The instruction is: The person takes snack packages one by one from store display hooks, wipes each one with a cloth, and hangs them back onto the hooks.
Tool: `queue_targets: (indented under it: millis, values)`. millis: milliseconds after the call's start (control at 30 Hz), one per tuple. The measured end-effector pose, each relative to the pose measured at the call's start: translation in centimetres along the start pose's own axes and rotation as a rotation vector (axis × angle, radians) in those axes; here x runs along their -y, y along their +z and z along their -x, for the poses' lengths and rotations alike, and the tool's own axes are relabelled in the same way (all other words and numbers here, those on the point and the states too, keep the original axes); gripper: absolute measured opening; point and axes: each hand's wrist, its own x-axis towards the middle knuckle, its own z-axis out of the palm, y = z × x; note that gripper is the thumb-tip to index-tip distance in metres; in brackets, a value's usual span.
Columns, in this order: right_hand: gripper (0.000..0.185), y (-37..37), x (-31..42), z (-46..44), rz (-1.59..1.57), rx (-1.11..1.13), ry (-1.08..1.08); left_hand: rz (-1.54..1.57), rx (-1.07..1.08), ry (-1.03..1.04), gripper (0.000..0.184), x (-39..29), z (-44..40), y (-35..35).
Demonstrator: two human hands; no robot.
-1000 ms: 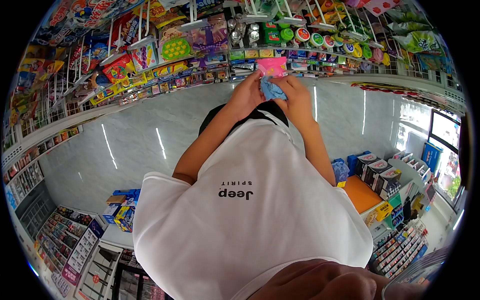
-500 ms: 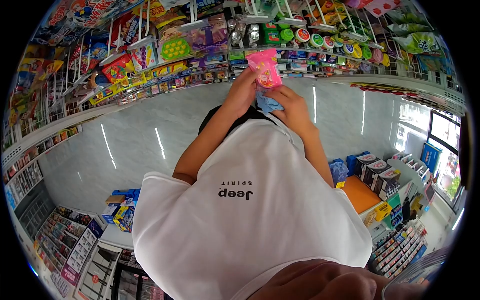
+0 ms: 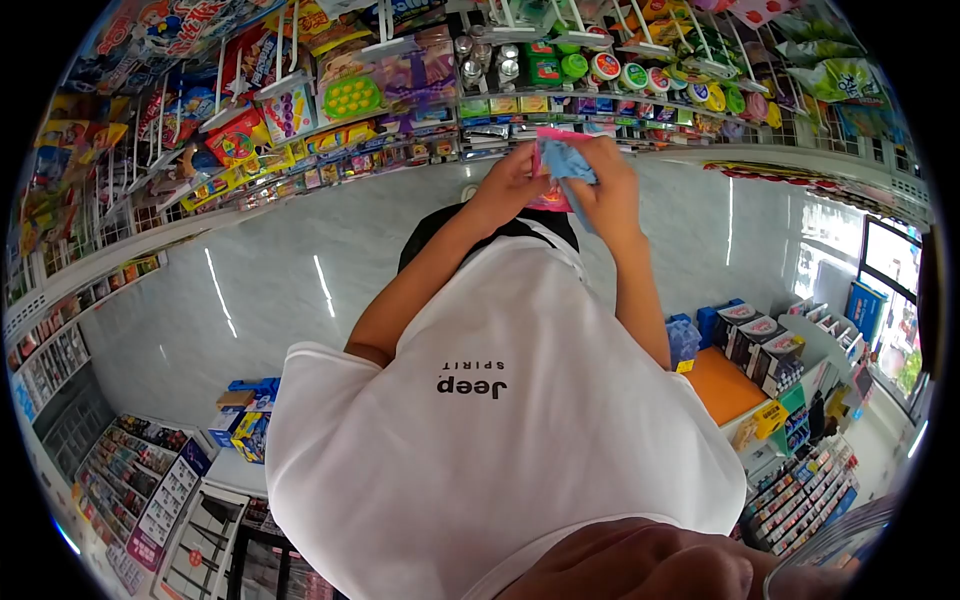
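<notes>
Pinched in my left hand (image 3: 507, 187) is a pink packet (image 3: 550, 201), held up in front of my waist near the shelf edge. My right hand (image 3: 608, 184) is closed on a crumpled light-blue cloth (image 3: 566, 160). This cloth lies against the face of the packet and covers much of it. Only the pink edges and lower part of the packet show around the cloth and fingers. Both hands are close together, and some fingertips are hidden.
A shelf rack with hanging snack bags (image 3: 240, 140), round colourful tubs (image 3: 634, 76) and small boxed goods stands just beyond my hands. Grey tiled floor (image 3: 280, 270) lies below. Behind me to the right is an orange-topped counter (image 3: 722, 385) with boxes (image 3: 752, 345).
The packet has come lower and slightly right, toward my body. My right hand has moved up with the blue cloth from below the packet onto its face.
</notes>
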Motion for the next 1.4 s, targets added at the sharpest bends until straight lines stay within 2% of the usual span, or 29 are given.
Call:
queue_targets:
  millis: [67,167,267,467,567,733,867,933,1033,1167,1233,1400]
  values:
    - [0.044,-0.6,-0.7,-0.1,-0.001,-0.062,0.063,0.019,0.016,-0.028,0.047,-0.6,0.1,0.0]
    - [0.040,-0.7,-0.7,0.3,0.096,-0.005,0.002,0.039,0.013,-0.051,0.048,-0.8,0.3,-0.1]
    - [0.039,-0.9,-0.1,0.4,0.042,0.081,-0.038,0.041,0.031,-0.069,0.049,-0.5,0.3,-0.5]
    - [0.041,-1.3,-1.8,0.2,0.051,-0.102,0.059,0.154,0.056,-0.153,0.049,-1.1,0.3,-0.2]
    - [0.041,-1.3,-0.6,0.2,0.041,-0.012,-0.033,0.153,0.073,-0.173,0.048,-1.5,0.4,-0.1]
    - [0.041,-1.9,0.1,-0.9,0.128,0.118,-0.043,0.143,0.076,-0.176,0.046,-1.9,0.7,0.2]
    - [0.041,-2.0,1.1,-1.7,0.175,0.236,-0.169,-0.059,0.109,-0.125,0.045,0.4,-0.2,-0.5]
    - [0.042,-1.5,0.4,-1.8,0.147,0.212,-0.185,-0.153,0.128,-0.137,0.048,0.3,0.3,-0.2]
    - [0.041,-1.3,-0.7,-1.6,0.133,0.135,-0.095,-0.021,0.137,-0.151,0.044,0.2,0.2,-0.4]
    - [0.038,-1.3,-1.4,-0.2,0.089,-0.027,0.030,0.161,-0.058,-0.175,0.042,-0.6,0.3,-0.5]
    - [0.036,-0.5,-1.7,1.0,0.013,-0.040,0.035,0.239,-0.120,-0.164,0.040,-1.0,0.4,-0.7]
    - [0.031,1.5,-1.5,2.9,-0.075,-0.078,0.046,0.364,-0.116,-0.175,0.037,-1.5,0.1,-0.4]
